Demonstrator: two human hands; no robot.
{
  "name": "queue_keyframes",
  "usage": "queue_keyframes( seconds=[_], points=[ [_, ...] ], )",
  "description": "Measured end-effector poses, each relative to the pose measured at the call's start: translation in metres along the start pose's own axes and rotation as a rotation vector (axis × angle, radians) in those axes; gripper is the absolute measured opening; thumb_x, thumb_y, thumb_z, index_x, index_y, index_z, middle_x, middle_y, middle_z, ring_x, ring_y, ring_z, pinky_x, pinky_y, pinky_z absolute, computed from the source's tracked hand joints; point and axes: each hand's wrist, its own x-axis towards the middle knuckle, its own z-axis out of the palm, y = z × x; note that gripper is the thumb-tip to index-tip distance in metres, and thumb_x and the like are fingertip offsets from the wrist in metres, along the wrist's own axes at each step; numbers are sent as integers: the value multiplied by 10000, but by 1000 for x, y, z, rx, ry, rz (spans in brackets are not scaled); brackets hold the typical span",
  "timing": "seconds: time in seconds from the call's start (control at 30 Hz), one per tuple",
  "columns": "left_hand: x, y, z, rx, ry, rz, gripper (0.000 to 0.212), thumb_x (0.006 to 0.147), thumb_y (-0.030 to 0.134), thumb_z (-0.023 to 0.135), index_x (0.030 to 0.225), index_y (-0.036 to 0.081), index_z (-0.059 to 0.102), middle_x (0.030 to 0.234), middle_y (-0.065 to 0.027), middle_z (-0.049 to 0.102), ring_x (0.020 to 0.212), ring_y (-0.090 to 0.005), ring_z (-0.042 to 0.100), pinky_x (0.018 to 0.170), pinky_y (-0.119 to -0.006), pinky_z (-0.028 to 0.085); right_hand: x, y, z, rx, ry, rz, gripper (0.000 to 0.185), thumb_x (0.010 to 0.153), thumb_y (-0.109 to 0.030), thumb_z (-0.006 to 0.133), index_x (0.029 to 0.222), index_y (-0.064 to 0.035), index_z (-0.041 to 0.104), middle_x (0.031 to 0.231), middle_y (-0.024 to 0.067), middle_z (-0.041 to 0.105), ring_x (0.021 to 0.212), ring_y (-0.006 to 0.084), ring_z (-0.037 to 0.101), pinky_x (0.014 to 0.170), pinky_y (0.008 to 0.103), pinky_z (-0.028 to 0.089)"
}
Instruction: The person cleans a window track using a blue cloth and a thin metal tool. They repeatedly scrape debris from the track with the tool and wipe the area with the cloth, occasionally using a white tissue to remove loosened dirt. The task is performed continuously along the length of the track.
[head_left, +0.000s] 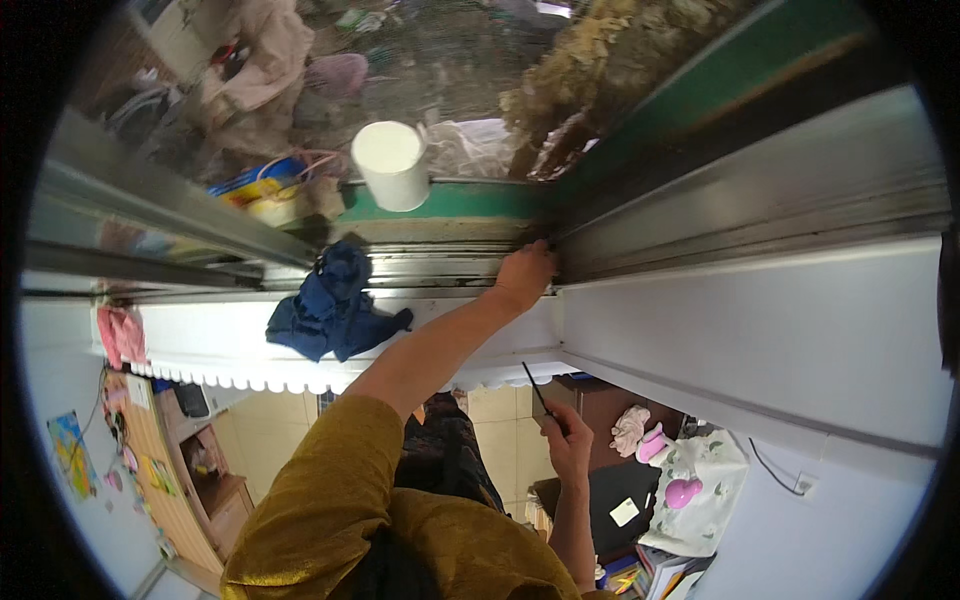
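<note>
My left hand (527, 271) reaches across to the right end of the metal window track (427, 264). Its fingers are bent down into the corner by the frame, and whether they pinch anything is hidden. Lower down, my right hand (568, 439) grips a thin dark rod-like tool (535, 384), its tip pointing up and away from me. A crumpled dark blue cloth (326, 307) lies over the white sill (225, 319) and the track's left part. Beyond the track, a white cylindrical container (394, 166) stands on the green outer ledge (480, 201).
Sliding window frames (180, 202) stand at left, with a pink cloth (121, 334) on the sill's end. A white wall (750, 315) borders the right. Below are a desk with a pink lamp (682, 493) and a wooden cabinet (217, 495). Clutter lies outside.
</note>
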Motion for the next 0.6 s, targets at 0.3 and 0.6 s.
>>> queue_keyframes(
  seconds=[0.3, 0.6],
  points=[
    [-10, -18, -23, 240, -116, 56, 133, 769, 168, 551, 770, 112, 670, 872, -77, 581, 875, -244, 584, 707, -360, 492, 5, -12, 16, 7, -117, 24, 243, 828, -16, 561, 1063, -1, 620, 726, 2, 571, 644, 62, 511, 589, 205, 413],
    [-123, -132, -97, 214, 71, -146, 167, 686, 83, 580, 845, 108, 625, 887, -59, 584, 895, -263, 584, 780, -375, 469, 16, -15, 33, -21, -201, -16, 248, 847, -56, 581, 1088, -19, 618, 700, 26, 590, 621, 69, 513, 558, 223, 415]
  ],
)
